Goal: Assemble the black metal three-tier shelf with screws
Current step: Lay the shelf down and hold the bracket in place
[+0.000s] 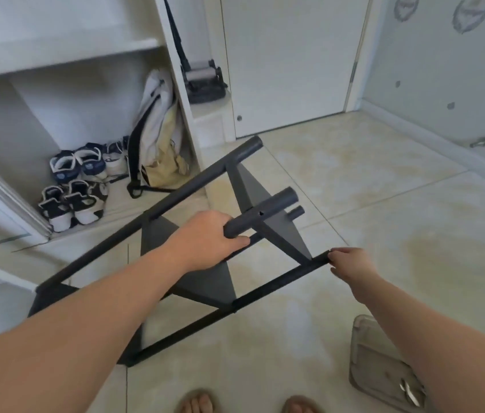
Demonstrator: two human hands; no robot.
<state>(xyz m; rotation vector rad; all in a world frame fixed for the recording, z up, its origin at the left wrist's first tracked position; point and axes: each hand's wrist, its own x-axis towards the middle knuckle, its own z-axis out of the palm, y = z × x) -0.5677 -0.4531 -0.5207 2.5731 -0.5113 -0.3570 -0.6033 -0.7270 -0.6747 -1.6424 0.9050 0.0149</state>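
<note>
The black shelf frame [205, 281] is held tilted over the tiled floor, its low corner seemingly resting there. One upper tube is gripped by the left hand [205, 239], with the fingers curled round it. The end of the nearest tube is only pinched by the fingertips of the right hand [351, 263]. That light pinch is judged the weak point: the frame could slip and swing down onto the sandalled feet [199, 402] below it. An empty screw hole [262, 213] just beyond the left hand suggests a joint that could pull apart under load.

Behind the frame, shoes [77, 186] and a bag [160, 129] are kept in an open white cabinet [65, 55]. To the right of the frame and nearer the person, small metal pieces [408, 390], too blurred to be identified, are held in a clear plastic tray [375, 353].
</note>
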